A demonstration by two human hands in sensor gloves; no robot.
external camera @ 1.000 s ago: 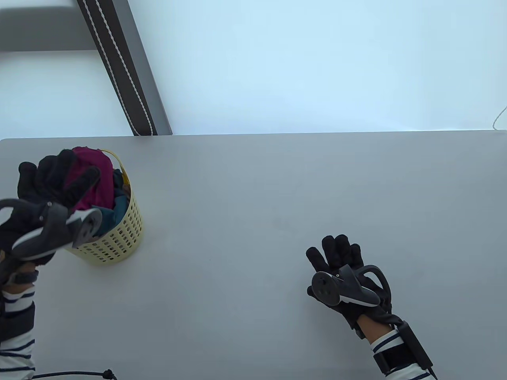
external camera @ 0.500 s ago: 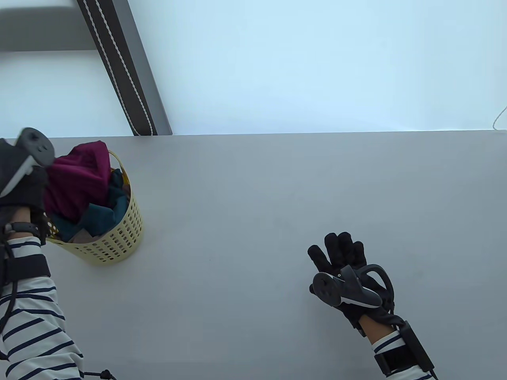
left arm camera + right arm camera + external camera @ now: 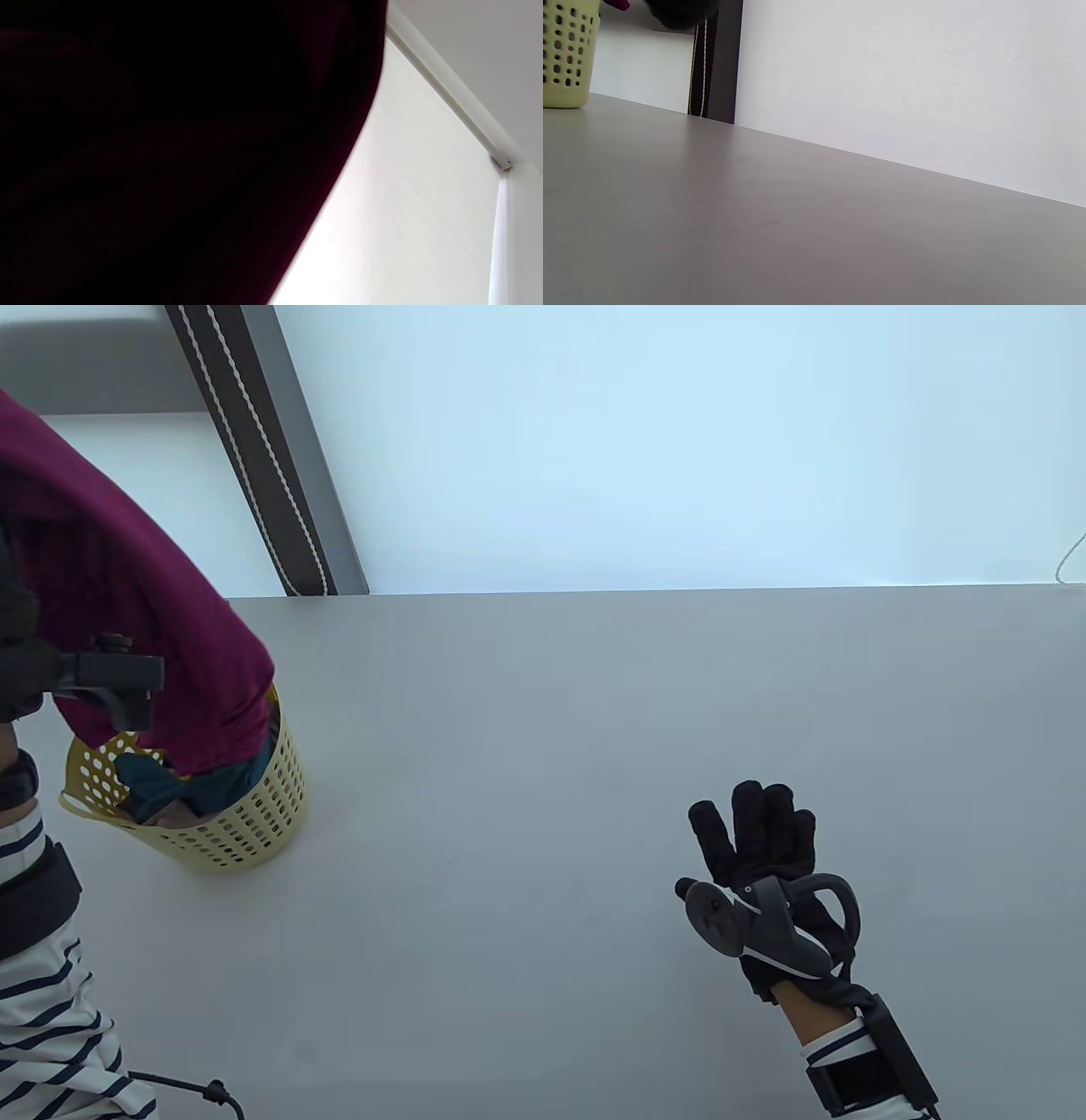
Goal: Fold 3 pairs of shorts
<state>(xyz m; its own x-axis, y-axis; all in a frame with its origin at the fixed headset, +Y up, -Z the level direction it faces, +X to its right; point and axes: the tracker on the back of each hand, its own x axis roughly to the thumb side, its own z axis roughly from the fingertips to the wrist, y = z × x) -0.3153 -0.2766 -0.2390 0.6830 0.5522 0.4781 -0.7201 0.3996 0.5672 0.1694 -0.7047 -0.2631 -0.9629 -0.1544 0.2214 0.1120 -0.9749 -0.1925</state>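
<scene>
A pair of magenta shorts point(image 3: 161, 585) hangs lifted out of the yellow perforated basket point(image 3: 246, 823) at the table's left. Its lower end still reaches the basket's rim. My left hand point(image 3: 15, 632) grips the shorts at the frame's left edge, with its fingers hidden behind the cloth and the tracker. The left wrist view is mostly filled by the dark magenta shorts point(image 3: 169, 148). Teal cloth point(image 3: 161, 785) and other garments stay in the basket. My right hand point(image 3: 755, 836) is open with fingers straight, low over the table at the right, holding nothing.
The grey table point(image 3: 543, 712) ends at a far edge before a pale wall. A dark post with a beaded cord point(image 3: 263, 449) stands behind the basket. A black cable point(image 3: 204, 1090) lies at the near left. The right wrist view shows the basket point(image 3: 566, 55) far left.
My left hand gripped the magenta shorts in the basket and has pulled them up and left, out of it. The right hand has drifted slightly right and forward, staying open.
</scene>
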